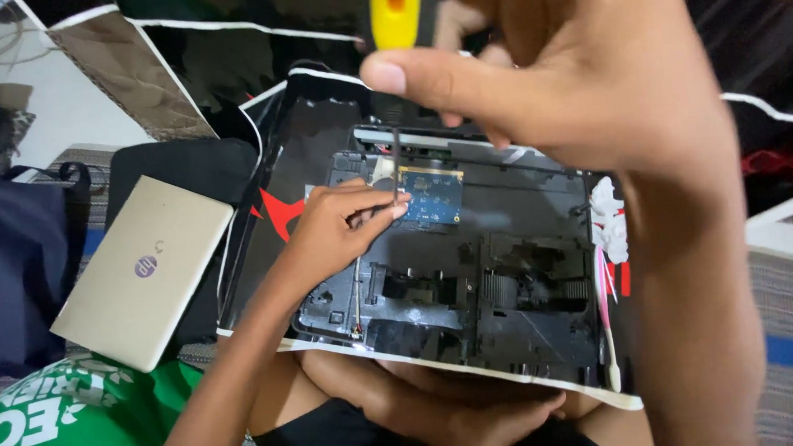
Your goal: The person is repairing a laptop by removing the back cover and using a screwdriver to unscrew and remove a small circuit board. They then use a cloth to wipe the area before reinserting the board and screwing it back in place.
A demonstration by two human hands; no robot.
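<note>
Left fingers (387, 210): pinching the thin shaft of the screwdriver (397, 164) just left of the blue circuit board (433, 195).
Left hand (338, 226): reaching in from below the board, wrist bent, resting on the opened laptop base (472, 282).
Right hand (569, 69): hovering above the board, fingers closing around the yellow screwdriver handle (394, 10), thumb pointing left.
Closed laptop (141, 268): lying well left of the board.

Screwdriver handle (396, 10) cropped at top
</note>
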